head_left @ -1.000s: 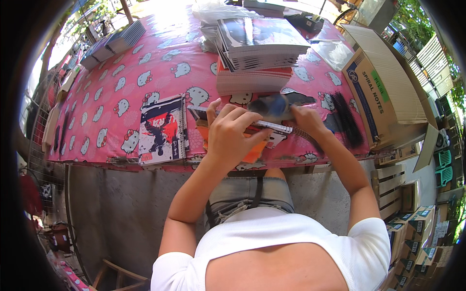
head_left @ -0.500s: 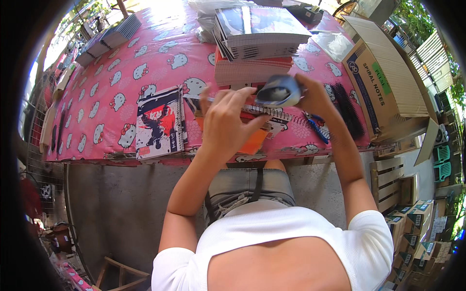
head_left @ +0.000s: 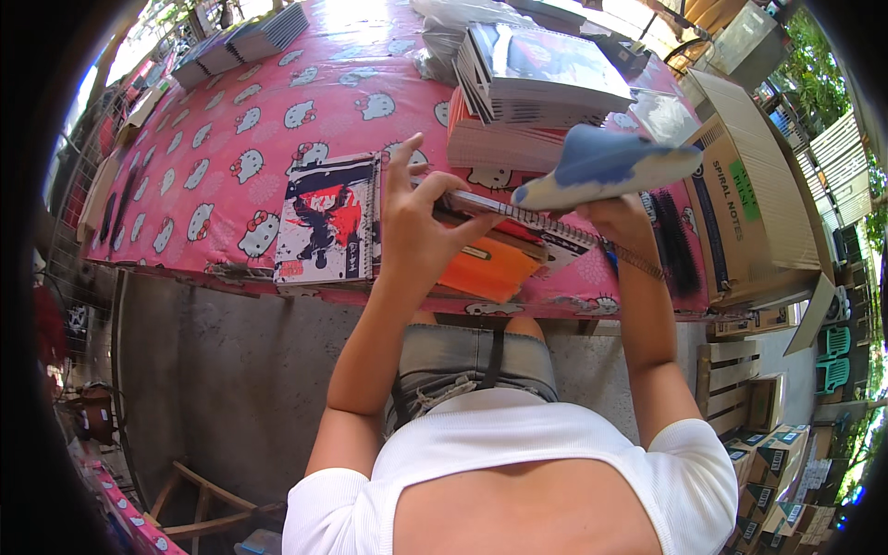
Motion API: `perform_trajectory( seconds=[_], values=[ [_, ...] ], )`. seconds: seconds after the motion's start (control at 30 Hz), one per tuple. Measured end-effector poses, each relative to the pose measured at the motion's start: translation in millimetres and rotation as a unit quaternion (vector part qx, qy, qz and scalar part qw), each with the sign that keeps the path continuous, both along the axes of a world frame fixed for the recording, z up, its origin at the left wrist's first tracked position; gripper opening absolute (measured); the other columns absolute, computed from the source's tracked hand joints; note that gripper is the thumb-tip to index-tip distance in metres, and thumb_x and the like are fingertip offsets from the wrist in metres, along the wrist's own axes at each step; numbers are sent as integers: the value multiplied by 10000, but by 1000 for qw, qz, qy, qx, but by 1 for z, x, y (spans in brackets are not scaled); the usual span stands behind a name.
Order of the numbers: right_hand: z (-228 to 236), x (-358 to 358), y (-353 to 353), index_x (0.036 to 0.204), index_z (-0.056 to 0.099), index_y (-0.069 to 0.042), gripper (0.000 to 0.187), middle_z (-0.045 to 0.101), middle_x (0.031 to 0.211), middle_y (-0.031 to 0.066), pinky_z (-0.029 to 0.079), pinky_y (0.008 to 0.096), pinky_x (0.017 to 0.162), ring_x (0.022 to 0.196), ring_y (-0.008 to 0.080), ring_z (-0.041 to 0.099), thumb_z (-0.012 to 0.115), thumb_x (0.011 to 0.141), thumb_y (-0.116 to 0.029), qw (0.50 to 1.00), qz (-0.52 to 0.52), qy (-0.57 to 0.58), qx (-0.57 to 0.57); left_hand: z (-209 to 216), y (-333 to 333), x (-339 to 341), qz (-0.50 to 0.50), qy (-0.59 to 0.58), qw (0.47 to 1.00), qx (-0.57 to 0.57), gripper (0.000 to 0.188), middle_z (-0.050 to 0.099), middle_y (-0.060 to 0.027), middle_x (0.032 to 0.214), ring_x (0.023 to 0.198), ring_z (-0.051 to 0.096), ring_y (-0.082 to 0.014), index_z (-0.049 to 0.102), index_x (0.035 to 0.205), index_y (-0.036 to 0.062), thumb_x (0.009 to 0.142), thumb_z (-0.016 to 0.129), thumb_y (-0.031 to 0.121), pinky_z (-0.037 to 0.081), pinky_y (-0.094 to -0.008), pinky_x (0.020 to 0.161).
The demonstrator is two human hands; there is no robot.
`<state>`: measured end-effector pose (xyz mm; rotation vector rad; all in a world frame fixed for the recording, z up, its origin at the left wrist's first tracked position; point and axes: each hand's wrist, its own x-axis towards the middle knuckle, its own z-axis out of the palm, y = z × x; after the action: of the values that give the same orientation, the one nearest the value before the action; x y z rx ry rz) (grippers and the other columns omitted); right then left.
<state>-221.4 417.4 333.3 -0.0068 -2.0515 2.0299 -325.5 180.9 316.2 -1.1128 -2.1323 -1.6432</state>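
Observation:
My left hand [head_left: 418, 217] pinches the end of a notebook [head_left: 476, 203], holding it with its spine edge up. A dark spiral coil [head_left: 638, 262] runs along that edge and sticks out past its right end. My right hand [head_left: 618, 220] grips a blue and off-white shoe-shaped object [head_left: 615, 169], whose exact kind I cannot make out. Its narrow end lies over the coil; whether they touch is unclear. Below the notebook is an orange block [head_left: 495, 266]. A finished-looking spiral notebook [head_left: 326, 222] with a red, black and white cover lies beside my left hand.
A tall stack of notebooks [head_left: 546, 79] stands behind my hands. Loose black coils [head_left: 680, 245] lie right, beside an open cardboard box [head_left: 749, 199]. More notebooks [head_left: 240, 44] are lined up far left on the pink patterned tablecloth [head_left: 231, 199]. Boxes [head_left: 768, 476] are stacked on the floor.
The shoe-shaped object has swung from pointing at me to lying lengthwise above the coil. My right hand has moved lower. The view has shifted a little, so the table appears further right.

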Motion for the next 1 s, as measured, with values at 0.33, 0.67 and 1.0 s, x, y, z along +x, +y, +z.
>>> perform_trajectory(
  seconds=[0.33,0.67,1.0],
  values=[
    [12,-12,-21,1111,604,0,481,657,1067,116,520,339,830,967,222,636,699,640,22,988,3,-23,155,-4,-2,-5,21,57,998,26,565,530,-149,1248,1153,532,-254,585,1090,47,608,857,160,481,-378,874],
    [13,-41,-40,1149,601,-31,530,666,1051,73,498,330,852,962,203,634,771,651,-93,971,26,-25,237,-28,-19,-24,-137,-307,916,217,384,648,-74,1028,922,614,-98,580,1155,-31,785,658,-95,504,-221,796],
    [-49,14,-14,1243,534,-108,666,572,1173,165,484,408,876,1066,363,565,779,645,-266,721,-269,-241,592,-15,-14,-38,-172,-363,899,173,235,671,-93,950,860,629,-109,620,1035,-31,806,657,-71,516,-230,755]
  ],
)
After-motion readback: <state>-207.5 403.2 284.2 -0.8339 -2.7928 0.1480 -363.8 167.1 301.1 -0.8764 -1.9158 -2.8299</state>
